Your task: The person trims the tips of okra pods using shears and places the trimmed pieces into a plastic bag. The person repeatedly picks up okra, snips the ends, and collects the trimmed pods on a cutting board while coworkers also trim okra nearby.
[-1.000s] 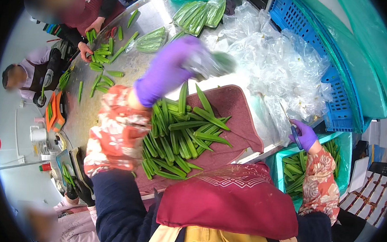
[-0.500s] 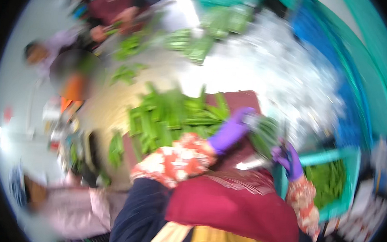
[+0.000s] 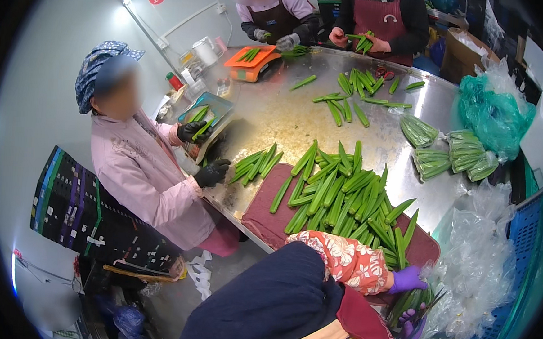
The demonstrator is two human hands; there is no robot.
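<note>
Purple disposable glove on left hand [image 3: 409,279], purple glove on right hand [image 3: 412,330], red floral oversleeve, navy top, maroon apron, tan strap.

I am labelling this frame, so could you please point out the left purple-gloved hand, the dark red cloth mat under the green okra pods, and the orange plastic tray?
left purple-gloved hand [image 3: 409,280], head view, back of glove.
dark red cloth mat [image 3: 261,215], head view, bare near corner.
orange plastic tray [image 3: 260,64], head view, front rim.

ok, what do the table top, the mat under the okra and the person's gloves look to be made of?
Table top: bare metal, likely stainless steel; grey, with glare and blurred reflections. Mat: dark red, matte, no shine; could be rubber, plastic or cloth. Gloves on the left hand and right hand: thin purple, skin-tight, probably nitrile or latex. Okra lies on the mat.
</note>
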